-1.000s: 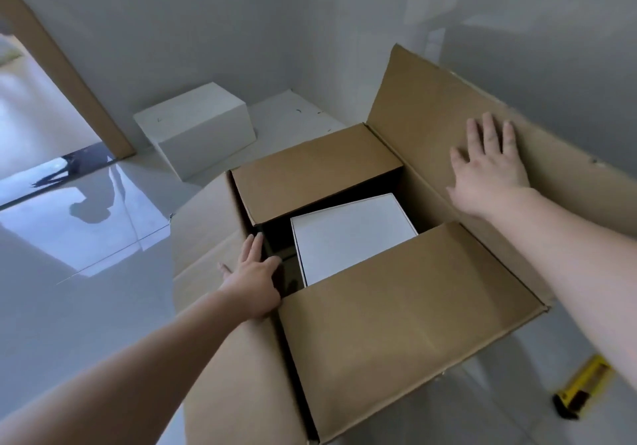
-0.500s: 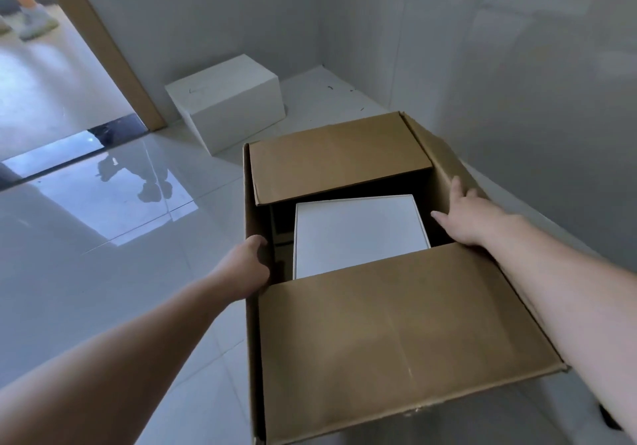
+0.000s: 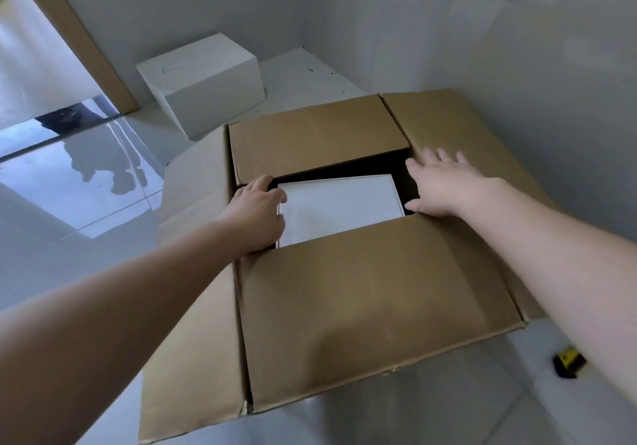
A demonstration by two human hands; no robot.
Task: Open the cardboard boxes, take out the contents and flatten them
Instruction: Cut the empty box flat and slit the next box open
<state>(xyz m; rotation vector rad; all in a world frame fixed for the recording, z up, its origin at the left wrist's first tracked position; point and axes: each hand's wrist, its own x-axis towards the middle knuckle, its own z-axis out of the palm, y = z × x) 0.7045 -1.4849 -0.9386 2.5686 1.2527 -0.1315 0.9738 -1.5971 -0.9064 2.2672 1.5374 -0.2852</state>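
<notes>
A big brown cardboard box (image 3: 362, 310) stands on the floor with its top flaps spread outward. Through the gap between the near and far flaps a white box (image 3: 339, 208) shows inside it. My left hand (image 3: 256, 212) reaches into the opening at the white box's left edge, its fingers curled over that edge. My right hand (image 3: 444, 182) lies with straight fingers on the right flap, at the opening's right rim. The lower part of the white box is hidden by the near flap.
A second white box (image 3: 203, 80) sits on the floor near the wall, beyond the brown box. A yellow and black tool (image 3: 568, 363) lies on the floor at the right. A doorway (image 3: 41, 65) opens at the left. Walls close in behind and to the right.
The side flaps have folded further outward. My left hand has moved from the box's left rim into the opening, onto the white box's edge. My right hand has shifted up onto the right flap.
</notes>
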